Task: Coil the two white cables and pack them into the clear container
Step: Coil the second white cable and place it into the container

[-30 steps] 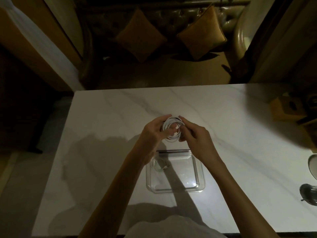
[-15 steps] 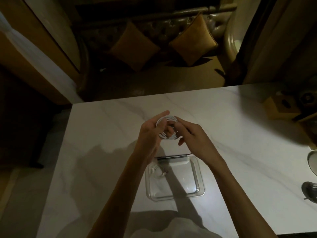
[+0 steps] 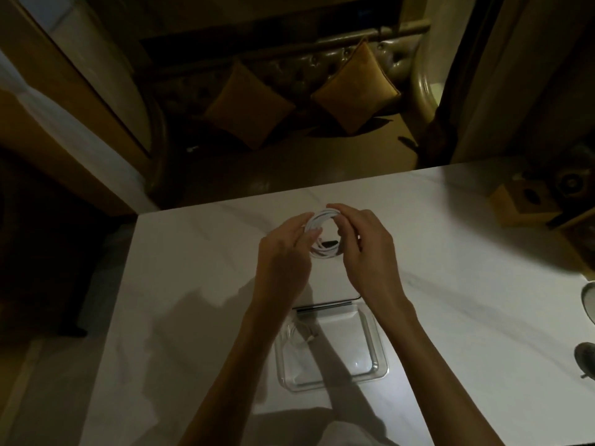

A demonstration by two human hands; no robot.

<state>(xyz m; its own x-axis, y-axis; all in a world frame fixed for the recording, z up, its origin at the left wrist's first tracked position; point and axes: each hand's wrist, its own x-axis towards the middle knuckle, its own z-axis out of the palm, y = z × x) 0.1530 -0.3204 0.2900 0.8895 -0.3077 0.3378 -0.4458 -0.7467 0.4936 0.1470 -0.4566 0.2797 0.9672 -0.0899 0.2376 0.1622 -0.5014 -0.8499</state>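
A coiled white cable (image 3: pixel 323 252) hangs as a round loop between my two hands above the middle of the white marble table (image 3: pixel 199 272). My left hand (image 3: pixel 283 255) pinches the coil's left side with thumb and fingers. My right hand (image 3: pixel 367 249) curls over the coil's top and right side. Nearer to me stands the clear container (image 3: pixel 376 352), square and open. A second white cable (image 3: pixel 297 336) lies in its far left corner, partly hidden by my left forearm.
A wooden block holder (image 3: pixel 521 204) stands at the table's far right. A round dish edge (image 3: pixel 589 304) and a dark small object (image 3: pixel 586 358) sit at the right edge. Beyond the table a sofa with two brown cushions (image 3: pixel 354 88) is visible.
The coil has been turned and opened into a wider loop. My right hand has shifted from the coil's near side up over its top. The view has tilted down a little.
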